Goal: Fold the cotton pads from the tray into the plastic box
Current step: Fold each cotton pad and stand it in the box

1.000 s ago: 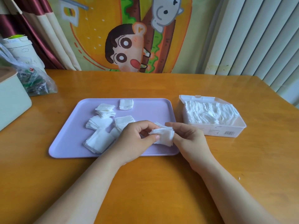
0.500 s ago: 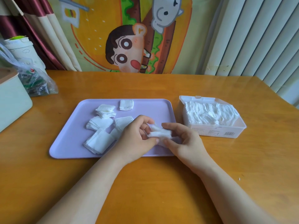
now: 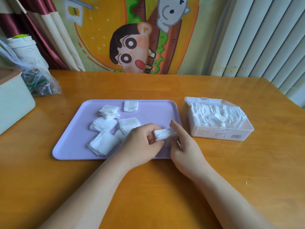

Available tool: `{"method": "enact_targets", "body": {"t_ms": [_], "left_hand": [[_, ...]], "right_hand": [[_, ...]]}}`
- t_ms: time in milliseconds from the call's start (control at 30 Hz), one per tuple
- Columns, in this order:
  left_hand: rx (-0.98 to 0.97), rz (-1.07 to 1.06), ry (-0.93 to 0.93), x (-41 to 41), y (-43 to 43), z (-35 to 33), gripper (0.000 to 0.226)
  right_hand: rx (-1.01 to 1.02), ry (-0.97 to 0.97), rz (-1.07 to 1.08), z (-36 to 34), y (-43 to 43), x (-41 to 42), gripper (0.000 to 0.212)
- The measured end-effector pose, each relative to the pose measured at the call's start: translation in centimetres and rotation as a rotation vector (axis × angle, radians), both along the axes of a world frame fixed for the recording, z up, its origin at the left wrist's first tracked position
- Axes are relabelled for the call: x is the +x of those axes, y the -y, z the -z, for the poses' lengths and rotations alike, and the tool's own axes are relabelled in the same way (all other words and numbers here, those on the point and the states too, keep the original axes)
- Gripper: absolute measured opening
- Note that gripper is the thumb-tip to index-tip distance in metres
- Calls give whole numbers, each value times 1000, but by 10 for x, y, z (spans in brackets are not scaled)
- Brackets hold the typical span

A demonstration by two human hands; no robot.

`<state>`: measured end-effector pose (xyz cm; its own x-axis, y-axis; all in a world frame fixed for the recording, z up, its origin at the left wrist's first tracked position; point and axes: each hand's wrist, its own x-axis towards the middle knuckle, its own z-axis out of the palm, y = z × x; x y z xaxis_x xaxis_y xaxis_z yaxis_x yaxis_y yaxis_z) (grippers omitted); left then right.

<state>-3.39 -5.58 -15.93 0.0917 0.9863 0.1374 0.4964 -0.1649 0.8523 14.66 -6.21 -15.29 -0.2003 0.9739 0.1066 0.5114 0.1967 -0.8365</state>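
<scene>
A white cotton pad, folded into a narrow strip, is held above the near right corner of the purple tray. The left hand pinches its left end with curled fingers. The right hand pinches its right end. Flat pads lie on the tray. To the right on the bench, the plastic box holds folded ones.

Home: cartoon curtain, wooden table

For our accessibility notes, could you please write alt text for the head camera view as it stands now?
The left hand and right hand pinch one folded cotton pad between them above a lilac tray holding loose pad stacks. Right of the tray, an open plastic box is packed with pads, on a wooden table.
</scene>
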Motion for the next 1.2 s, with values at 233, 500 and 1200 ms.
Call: {"method": "enact_targets", "body": {"t_ms": [233, 500, 1200], "left_hand": [[20, -10, -112, 3, 1, -3, 4], [-5, -9, -160, 2, 8, -8, 6], [-148, -390, -406, -89, 72, -30, 45]], "right_hand": [[158, 73, -96, 9, -1, 3, 77], [301, 158, -81, 22, -4, 1, 58], [6, -113, 65, -3, 8, 6, 15]]}}
